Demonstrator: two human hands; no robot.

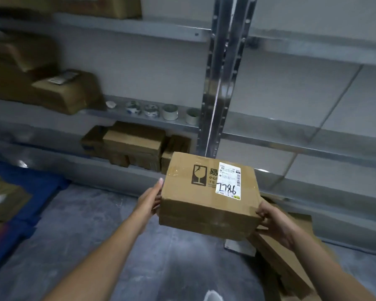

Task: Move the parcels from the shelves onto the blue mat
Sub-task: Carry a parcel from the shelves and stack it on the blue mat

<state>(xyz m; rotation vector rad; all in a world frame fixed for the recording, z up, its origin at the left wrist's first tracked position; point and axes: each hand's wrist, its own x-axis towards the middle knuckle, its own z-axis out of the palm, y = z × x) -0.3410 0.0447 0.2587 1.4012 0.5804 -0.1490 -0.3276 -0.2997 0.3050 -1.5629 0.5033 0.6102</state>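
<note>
Blurred throughout. Upper-left parcels [59,92] on the shelves [139,27] smeared and hard to make out; further boxes [135,144] on a lower shelf, partly hidden behind the held box [208,196]. Blue mat [37,187] cut off at left edge, with parcels on it indistinct. Flat cartons [291,246] on the floor at lower right, partly covered by the right hand [274,222]. Box held in the air between both hands, above grey floor, in front of the steel post [219,83]: left hand [150,200] pressed flat against its left side, right hand gripping its near right corner. White label [228,181] marked 2786 on top.
</note>
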